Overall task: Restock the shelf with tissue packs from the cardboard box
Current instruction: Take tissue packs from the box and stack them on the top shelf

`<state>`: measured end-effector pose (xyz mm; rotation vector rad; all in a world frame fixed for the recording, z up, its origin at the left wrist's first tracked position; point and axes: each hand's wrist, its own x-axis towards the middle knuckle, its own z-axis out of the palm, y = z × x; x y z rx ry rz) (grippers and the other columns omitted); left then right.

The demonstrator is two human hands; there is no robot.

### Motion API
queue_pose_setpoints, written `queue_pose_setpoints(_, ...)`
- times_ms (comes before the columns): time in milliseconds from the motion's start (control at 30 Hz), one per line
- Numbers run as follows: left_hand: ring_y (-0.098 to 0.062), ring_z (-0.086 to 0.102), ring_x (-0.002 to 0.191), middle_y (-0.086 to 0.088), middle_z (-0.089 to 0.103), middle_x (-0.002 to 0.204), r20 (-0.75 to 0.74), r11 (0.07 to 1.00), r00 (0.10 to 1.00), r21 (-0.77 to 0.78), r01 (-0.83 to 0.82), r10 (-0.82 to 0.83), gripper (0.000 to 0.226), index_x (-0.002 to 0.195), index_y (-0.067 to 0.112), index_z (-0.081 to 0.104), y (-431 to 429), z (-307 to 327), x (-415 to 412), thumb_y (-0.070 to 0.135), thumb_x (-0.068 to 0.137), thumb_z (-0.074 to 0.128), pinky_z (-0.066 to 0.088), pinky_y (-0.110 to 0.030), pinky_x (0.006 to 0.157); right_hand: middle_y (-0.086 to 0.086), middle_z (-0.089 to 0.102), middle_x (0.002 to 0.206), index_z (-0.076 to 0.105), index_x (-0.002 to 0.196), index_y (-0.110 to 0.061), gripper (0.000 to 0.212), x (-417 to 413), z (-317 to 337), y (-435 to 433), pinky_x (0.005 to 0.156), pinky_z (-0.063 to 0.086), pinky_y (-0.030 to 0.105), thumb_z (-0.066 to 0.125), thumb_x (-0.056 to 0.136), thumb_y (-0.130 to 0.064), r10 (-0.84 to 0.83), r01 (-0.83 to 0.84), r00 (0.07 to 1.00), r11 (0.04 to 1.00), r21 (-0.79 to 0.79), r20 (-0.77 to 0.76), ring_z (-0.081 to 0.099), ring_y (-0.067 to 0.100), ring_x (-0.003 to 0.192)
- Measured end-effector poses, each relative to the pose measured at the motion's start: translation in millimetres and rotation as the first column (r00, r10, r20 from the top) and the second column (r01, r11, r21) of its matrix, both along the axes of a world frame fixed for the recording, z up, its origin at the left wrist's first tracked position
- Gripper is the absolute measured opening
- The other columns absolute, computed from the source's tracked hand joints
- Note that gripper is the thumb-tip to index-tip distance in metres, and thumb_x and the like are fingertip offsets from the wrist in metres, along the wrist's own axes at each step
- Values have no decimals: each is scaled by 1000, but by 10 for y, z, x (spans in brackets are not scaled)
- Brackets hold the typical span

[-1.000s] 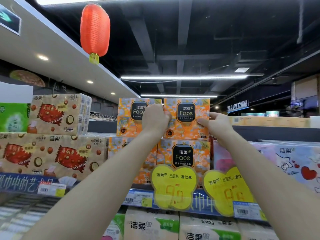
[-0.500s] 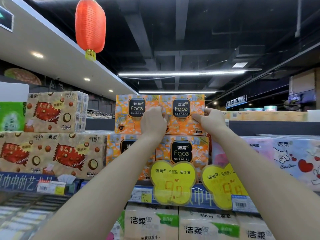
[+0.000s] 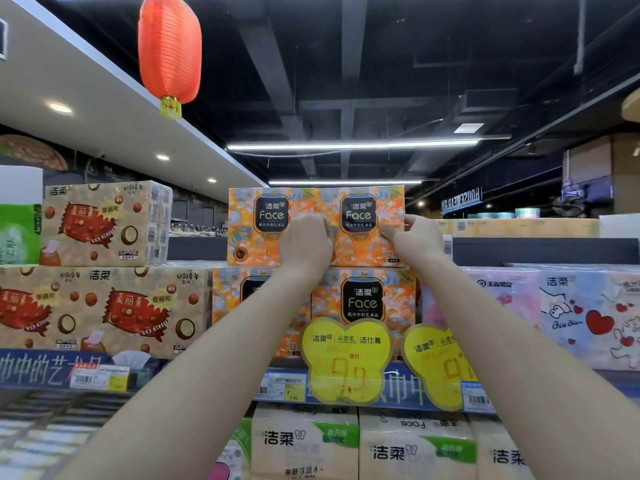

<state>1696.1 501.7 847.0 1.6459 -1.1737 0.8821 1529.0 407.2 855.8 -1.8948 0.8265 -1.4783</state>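
Left hand (image 3: 306, 242) and right hand (image 3: 417, 237) still grip the top tissue pack (image 3: 360, 216) by its side edges; barely shifted, so basically shelved.

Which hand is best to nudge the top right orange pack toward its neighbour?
Probably the right hand: it holds the outer edge of the top right pack. The left hand sits at the seam with the neighbouring pack.

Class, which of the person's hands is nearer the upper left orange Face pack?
Left. The left hand overlaps the right edge of the upper left pack; the right hand grips the far side of the upper right pack.
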Motion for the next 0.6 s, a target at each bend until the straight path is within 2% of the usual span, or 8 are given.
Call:
queue_pose_setpoints(100,-20,64,84,-1,68,91,1,1000,1000,13,1,-1,19,94,16,72,21,4,1,32,100,64,46,-30,66,-7,71,100,64,125,-23,34,4,-29,15,90,58,46,67,97,-41,-25,24,999,1000,-16,-21,69,16,94)
queue_pose_setpoints(200,-20,62,84,-1,67,93,10,1000,1000,8,12,-12,19,95,15,71,51,-19,-6,32,100,63,42,-29,66,-7,71,98,63,128,-22,36,-21,-67,23,87,58,44,65,98,-43,-24,23,999,999,-38,-43,69,15,92)
queue_pose_setpoints(267,-20,61,84,-2,65,93,30,1000,999,8,17,-17,19,97,15,71,79,-45,-11,31,100,62,40,-29,65,-7,70,99,62,131,-20,40,-47,-74,40,77,56,36,64,99,-44,-27,24,998,999,-45,-58,67,13,90)
queue_pose_setpoints(333,-22,63,86,-3,66,95,43,999,999,16,33,-34,19,100,13,71,98,-69,2,30,100,62,45,-31,66,-6,68,99,60,134,-17,43,-61,-71,62,68,50,31,62,100,-44,-47,43,995,998,-49,-89,64,11,87)
queue_pose_setpoints(433,-23,64,89,-4,68,96,45,997,996,26,69,-70,22,102,13,72,139,-106,27,32,100,61,56,-37,73,1,69,109,58,136,-12,45,-56,-56,101,66,47,30,60,102,-41,-103,95,985,993,-64,-136,61,11,85)
queue_pose_setpoints(533,-24,63,92,-4,68,97,46,995,995,34,91,-92,26,107,12,72,199,-148,32,35,99,62,57,-41,75,10,62,133,47,148,-8,52,-43,-76,173,76,41,29,59,104,-32,-207,197,961,978,-74,-181,61,24,109)
queue_pose_setpoints(600,-25,63,96,-5,69,100,57,993,992,36,108,-110,28,115,12,70,249,-168,21,33,98,62,57,-41,76,11,61,138,47,148,-8,50,-47,-113,214,77,39,30,59,103,-26,-259,248,949,965,-82,-180,59,27,117)
